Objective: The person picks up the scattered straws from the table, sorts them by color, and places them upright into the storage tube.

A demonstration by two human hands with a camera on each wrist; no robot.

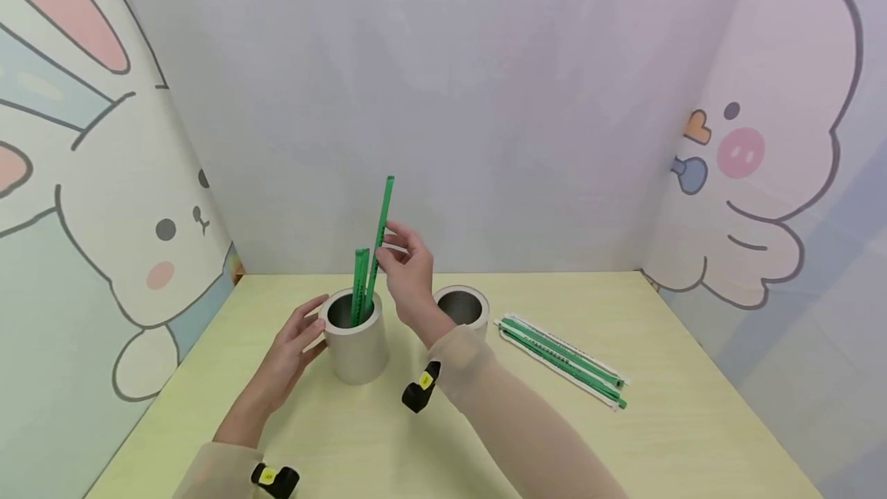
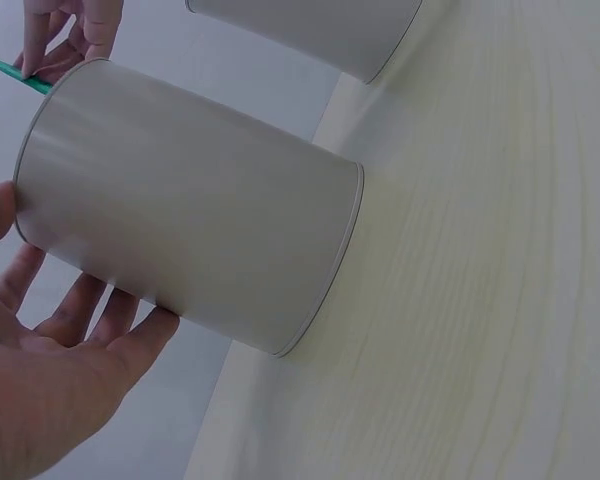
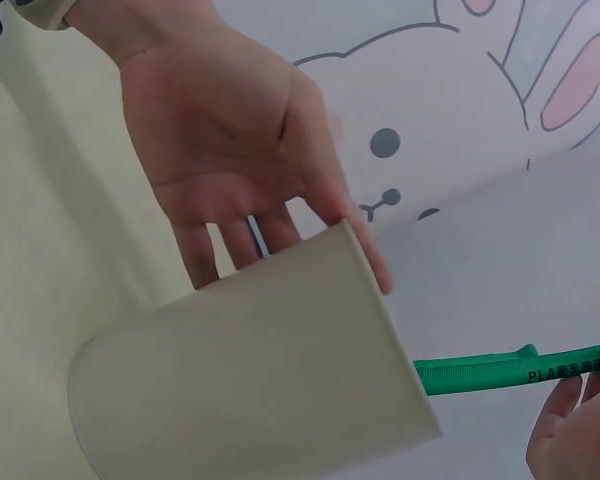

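Fingertips of the right hand [image 1: 409, 264] are cut off in the right wrist view. It pinches a green straw [image 1: 380, 239] standing tilted in the near cup [image 1: 356, 341] beside other straws [image 1: 360, 283]. Left hand [image 1: 294, 345], fingers straight, rests against that cup's side. Second cup [image 1: 462, 306] stands behind; its inside is hard to make out.

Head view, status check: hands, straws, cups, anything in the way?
Left hand open against near cup. Right hand pinching green straw, lower end in that cup. Second cup behind, spare straws to the right. Nothing blocking.
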